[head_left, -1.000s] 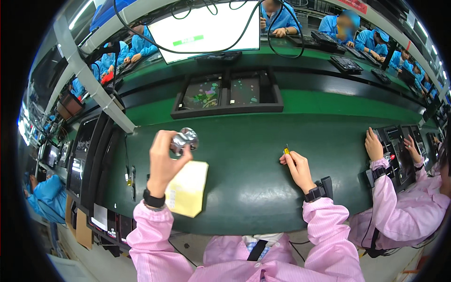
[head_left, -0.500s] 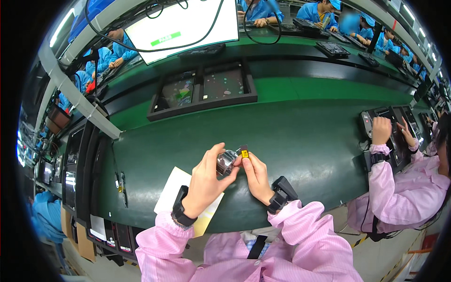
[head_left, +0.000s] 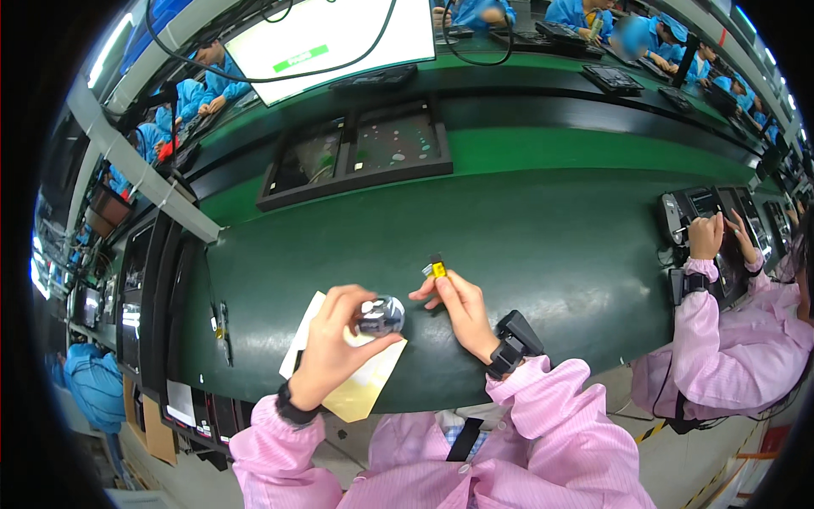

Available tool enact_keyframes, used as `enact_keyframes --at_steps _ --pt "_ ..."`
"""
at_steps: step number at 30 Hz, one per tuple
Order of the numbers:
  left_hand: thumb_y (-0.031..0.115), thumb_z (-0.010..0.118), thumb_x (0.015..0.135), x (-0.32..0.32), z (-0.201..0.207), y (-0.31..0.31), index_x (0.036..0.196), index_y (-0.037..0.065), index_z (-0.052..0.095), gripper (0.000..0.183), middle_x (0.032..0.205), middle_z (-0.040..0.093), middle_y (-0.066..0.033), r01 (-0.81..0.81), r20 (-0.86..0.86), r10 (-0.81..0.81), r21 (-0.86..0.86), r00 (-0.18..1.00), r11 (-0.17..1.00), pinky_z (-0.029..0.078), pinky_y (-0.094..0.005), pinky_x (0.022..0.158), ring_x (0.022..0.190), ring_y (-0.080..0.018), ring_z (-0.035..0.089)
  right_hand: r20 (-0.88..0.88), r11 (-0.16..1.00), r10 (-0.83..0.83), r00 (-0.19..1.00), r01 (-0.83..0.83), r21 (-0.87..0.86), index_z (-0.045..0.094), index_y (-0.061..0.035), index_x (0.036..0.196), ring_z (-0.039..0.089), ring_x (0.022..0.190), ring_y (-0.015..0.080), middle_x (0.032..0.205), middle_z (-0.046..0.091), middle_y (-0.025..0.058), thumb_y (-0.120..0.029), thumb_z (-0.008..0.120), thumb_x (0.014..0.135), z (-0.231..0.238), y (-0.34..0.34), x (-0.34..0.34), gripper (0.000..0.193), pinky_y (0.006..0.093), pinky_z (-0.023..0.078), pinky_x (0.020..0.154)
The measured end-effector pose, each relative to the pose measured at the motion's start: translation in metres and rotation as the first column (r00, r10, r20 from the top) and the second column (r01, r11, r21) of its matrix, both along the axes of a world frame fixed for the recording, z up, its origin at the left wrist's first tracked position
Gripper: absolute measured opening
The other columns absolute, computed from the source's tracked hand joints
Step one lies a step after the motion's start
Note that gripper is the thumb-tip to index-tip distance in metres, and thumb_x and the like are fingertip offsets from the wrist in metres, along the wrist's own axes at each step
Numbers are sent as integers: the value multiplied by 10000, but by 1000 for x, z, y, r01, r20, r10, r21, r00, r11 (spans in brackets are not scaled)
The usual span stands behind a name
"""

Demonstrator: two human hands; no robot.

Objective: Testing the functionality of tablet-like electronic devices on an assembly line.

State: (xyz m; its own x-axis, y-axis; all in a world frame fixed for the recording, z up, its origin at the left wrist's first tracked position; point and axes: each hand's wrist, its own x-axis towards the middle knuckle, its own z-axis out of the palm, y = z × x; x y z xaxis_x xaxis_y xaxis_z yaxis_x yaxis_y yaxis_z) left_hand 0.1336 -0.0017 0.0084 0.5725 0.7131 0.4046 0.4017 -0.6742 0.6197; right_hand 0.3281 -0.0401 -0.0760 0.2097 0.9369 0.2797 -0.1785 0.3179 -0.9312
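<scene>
My left hand [head_left: 329,343] curls round a dark, glossy, partly see-through rounded object [head_left: 383,315]; its exact kind does not show. It is held over the table, beside the yellow paper [head_left: 360,392] and the white sheet under my left wrist. To the right, my right hand [head_left: 464,316] pinches a small flat yellow-and-black piece [head_left: 438,269] between thumb and fingers, with its dark end pointing away from me. A gap separates the two hands.
On the green table [head_left: 543,254], a slim pen-like tool [head_left: 222,333] lies at the left. A black two-part tray [head_left: 352,161] stands at the back below a lit monitor [head_left: 339,47]. At the right, a co-worker's hands [head_left: 708,236] work at a dark device.
My left hand has moved left and nearer to me with the rounded object, away from my right hand. My right hand stays about in place, still pinching the yellow-and-black piece.
</scene>
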Motion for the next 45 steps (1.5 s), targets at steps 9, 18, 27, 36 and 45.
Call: enact_keyframes --at_steps 9,18,27,36,45 --pt "179 850 645 -70 -47 -22 1043 21 559 518 1094 559 -140 -61 -194 51 -45 980 997 502 -336 764 977 -265 568 69 997 30 997 -25 -76 599 2 949 655 788 135 844 659 55 -233 417 1004 -7 1 -3 302 255 483 634" --pt "239 843 663 -95 -86 33 1339 17 409 834 1127 590 -154 -199 -183 171 -142 968 970 321 -541 1047 1251 -398 451 71 994 -9 997 17 -112 608 5 926 651 769 132 835 658 55 -224 426 1001 -6 1 -2 302 249 480 631" --pt "241 829 662 -165 -79 184 1197 -36 480 696 1052 597 -174 -512 -348 498 60 794 857 482 -379 808 984 -285 597 311 993 -112 944 113 14 595 12 873 632 710 167 792 613 86 -168 474 975 -2 4 2 239 288 506 662" --pt "-16 533 905 -54 -24 149 1111 -37 535 207 1264 557 -176 -596 537 294 567 791 569 395 -395 1014 1203 -326 512 645 939 -298 703 95 330 529 -8 853 559 724 313 782 529 118 -170 512 934 -13 14 41 181 399 445 653" --pt "-78 465 855 32 -98 106 990 -17 559 175 1062 597 -117 -185 401 104 169 910 968 440 -314 858 972 -223 571 576 972 -224 786 137 191 554 3 841 580 706 289 771 561 115 -156 470 952 -13 12 42 212 373 456 656"
